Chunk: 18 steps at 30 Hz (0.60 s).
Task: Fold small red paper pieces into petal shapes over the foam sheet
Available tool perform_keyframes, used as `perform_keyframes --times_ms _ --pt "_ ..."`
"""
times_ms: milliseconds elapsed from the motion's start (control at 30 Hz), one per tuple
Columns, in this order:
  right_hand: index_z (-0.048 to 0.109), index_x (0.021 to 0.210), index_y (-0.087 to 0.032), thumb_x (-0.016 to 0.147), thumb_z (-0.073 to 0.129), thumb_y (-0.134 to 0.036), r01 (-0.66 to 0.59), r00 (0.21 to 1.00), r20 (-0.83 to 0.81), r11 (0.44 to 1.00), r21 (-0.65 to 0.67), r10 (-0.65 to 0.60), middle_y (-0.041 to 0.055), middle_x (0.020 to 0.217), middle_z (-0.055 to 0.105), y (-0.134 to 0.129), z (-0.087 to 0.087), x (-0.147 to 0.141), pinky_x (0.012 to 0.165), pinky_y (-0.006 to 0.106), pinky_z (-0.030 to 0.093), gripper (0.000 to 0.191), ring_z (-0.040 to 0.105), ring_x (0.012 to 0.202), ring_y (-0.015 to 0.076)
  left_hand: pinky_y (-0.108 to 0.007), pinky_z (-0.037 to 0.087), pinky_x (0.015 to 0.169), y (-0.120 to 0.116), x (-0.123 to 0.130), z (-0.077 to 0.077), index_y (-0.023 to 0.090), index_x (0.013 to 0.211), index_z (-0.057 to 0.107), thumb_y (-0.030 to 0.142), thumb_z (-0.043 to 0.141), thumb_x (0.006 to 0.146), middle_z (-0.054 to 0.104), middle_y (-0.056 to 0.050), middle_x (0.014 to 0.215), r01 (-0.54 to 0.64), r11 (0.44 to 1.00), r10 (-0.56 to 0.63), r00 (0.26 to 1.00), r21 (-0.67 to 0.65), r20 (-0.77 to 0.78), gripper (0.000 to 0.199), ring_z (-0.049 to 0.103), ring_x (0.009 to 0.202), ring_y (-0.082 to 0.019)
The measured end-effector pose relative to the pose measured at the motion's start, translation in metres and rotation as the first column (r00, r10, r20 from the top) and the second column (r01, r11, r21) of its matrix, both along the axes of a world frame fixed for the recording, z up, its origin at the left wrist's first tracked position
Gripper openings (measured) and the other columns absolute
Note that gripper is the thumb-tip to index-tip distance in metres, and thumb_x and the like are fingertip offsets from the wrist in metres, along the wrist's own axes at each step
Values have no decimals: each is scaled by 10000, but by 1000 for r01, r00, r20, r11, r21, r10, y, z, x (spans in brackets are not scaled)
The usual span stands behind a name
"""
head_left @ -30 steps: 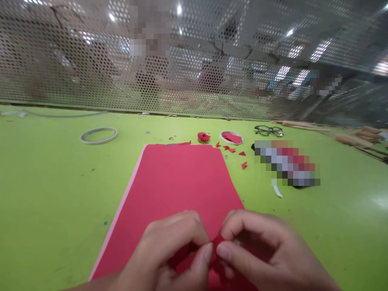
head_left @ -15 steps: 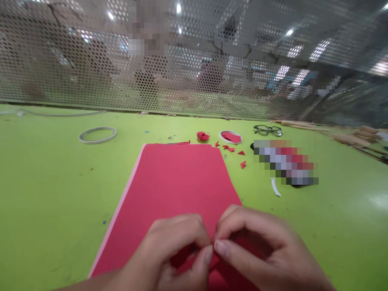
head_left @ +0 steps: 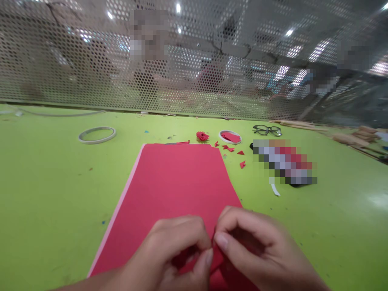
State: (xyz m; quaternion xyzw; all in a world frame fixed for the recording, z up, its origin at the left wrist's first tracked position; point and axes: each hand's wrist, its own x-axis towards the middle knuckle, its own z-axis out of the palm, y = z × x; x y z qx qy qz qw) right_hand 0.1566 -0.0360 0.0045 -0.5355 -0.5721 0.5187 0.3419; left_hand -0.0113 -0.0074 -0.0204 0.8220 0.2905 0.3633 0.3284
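Pinched between finger and thumb, both my left hand and my right hand grip what looks like a small piece of red paper. The fingertips almost meet and cover most of it. Beneath them lies a stack of red paper sheets with a pale pink edge showing on the left. Just past the stack's far right corner are several small folded red paper pieces. A round pleated red paper piece sits behind the stack.
A tape roll lies at the left; another white ring has red paper inside it. Glasses, a blurred-out object and a white strip are on the right. A perforated screen stands along the green table's back.
Both hands stay over the red stack. My fingertips have shifted slightly, with the thumbs a little farther apart. The view has moved very little.
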Motion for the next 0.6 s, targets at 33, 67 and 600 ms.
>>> perform_keyframes --times_ms 33,67,600 --pt "482 656 -229 799 530 -283 -3 1000 8 1000 -14 3 -41 626 449 0 -1 0 564 272 355 160 418 592 135 -137 352 437 0 0 0 210 608 450 38 435 760 461 81 511 3 1000 -3 1000 0 4 230 390 442 -72" --pt "465 653 -232 813 532 -299 -6 1000 23 1000 -24 7 -50 609 429 0 -2 0 543 265 345 186 406 574 130 -137 337 430 0 0 -1 212 608 440 42 438 755 444 86 510 7 1000 -7 1000 0 8 225 372 439 -71" --pt "419 629 -246 809 481 -258 -13 991 131 994 111 -2 -41 596 434 -2 -2 -1 540 263 375 191 440 565 134 -145 336 447 1 -2 -6 224 654 431 36 484 765 447 88 540 63 998 -64 996 18 60 225 388 459 -74"
